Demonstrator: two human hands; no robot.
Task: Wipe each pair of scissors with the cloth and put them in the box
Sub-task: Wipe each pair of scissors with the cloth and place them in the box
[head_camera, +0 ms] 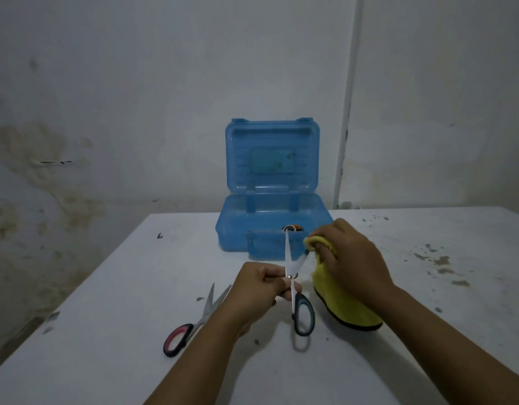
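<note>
both hands are busy over the middle of the table: the left hand [262,283] pinches the blue-handled scissors [296,287] at the pivot, blades spread and pointing away toward the far side, one handle loop hanging down near the person; the right hand [350,258] is clenched around the yellow cloth [347,305], bunching it over the tip of the right-hand blade while the rest of the cloth drapes down to the tabletop. just beyond the blade tips sits the blue box [270,226], lid standing open against the wall, with something dark with an orange edge already inside, likely another handle, though it is too small to tell. to the left, near the left wrist, the red-handled scissors [194,320] lie flat on the table [106,346], blades slightly apart, apparently waiting their turn. the main risk, as i judge it, is the open blades: a pull of the cloth along the edge could nick the fingers bunched in it, and the light pinch at the pivot could let the pair swivel or drop. the trailing cloth might also drag across the grit on the table. counted: two pairs of scissors clearly in view, one cloth, one box, two hands.
</note>
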